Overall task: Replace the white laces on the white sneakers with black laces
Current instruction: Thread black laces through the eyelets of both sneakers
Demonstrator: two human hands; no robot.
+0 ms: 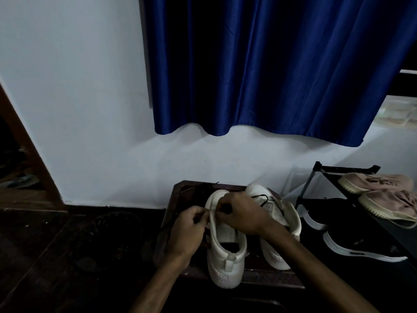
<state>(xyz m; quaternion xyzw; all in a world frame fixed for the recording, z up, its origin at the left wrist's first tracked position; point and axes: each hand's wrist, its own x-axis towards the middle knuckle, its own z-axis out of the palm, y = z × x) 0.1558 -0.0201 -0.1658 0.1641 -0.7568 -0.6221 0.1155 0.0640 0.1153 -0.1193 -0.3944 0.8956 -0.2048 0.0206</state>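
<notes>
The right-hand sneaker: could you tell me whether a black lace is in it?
In: a black lace crosses the eyelets of the right-hand sneaker near its toe; further back, cannot tell.

A: Room right of the stool (174, 195)?
B: None. Shoe rack (307, 184) stood just beside it, pink shoes (379, 184) and black shoes (361, 247) loaded.
A: Left?
B: Floor (33, 256) looked open, though dark. Wall (112, 166) close behind. 2 sneakers filled the top: left sneaker (225, 247), right sneaker (275, 256). Left hand (191, 224) and right hand (243, 213) pinched the left sneaker.

Blue curtain (270, 64) over white wall (67, 86); shoe rack (347, 170) at right, pink shoes (383, 190) above black sneakers (361, 242)
</notes>
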